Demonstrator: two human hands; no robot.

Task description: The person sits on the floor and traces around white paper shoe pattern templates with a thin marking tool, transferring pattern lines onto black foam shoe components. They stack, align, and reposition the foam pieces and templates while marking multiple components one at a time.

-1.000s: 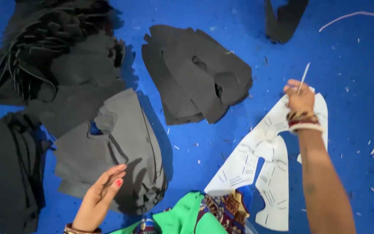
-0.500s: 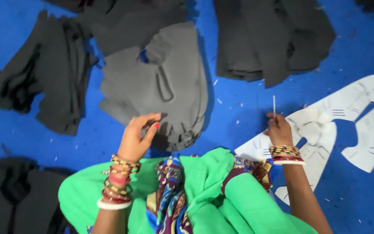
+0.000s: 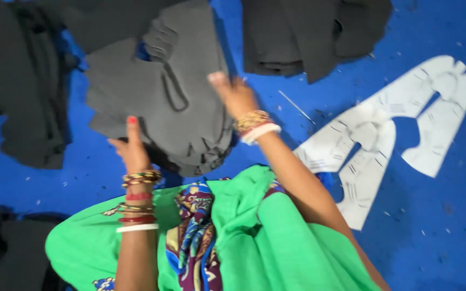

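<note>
Right hand has left the white template and swung over to the grey stack.

Half a second back the right hand (image 3: 237,96) was over by the white card pattern (image 3: 384,134) with a thin stick; now it's blurred above the stack of cut grey pieces (image 3: 163,102), fingers seemingly loose and spread, though the blur leaves it unclear whether they hold anything. A thin stick (image 3: 295,106) lies on the blue floor (image 3: 449,231) between stack and pattern. The left hand (image 3: 130,148) sits at the stack's near edge, fingers open, pinching nothing that shows. Judging progress: several dark piles (image 3: 314,32) are already cut and laid out around; the pattern lies apart, so this stack looks like the one being sorted or lifted.
</note>
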